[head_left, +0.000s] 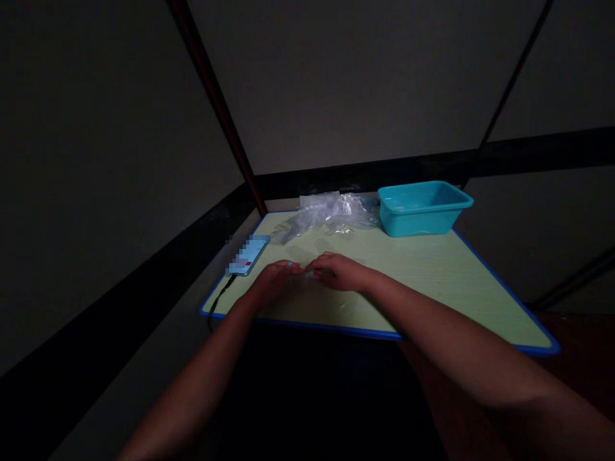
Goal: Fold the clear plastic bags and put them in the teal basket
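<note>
My left hand (273,280) and my right hand (339,271) meet over the near middle of the table, fingertips almost touching. Both have their fingers curled and pinched close to the tabletop. Between and below them a faint, glossy piece of clear plastic (340,304) shows on the surface; its outline is hard to make out in the dim light. Beyond the hands, a crumpled heap of clear plastic bags (331,214) lies along the back of the table.
A turquoise plastic basin (423,221) stands at the back right of the pale table (461,288), which has a blue edge. On the left lies a phone (254,253), its screen lit and partly blurred, with a black cable (218,299) running over the edge. Walls rise behind and to the left.
</note>
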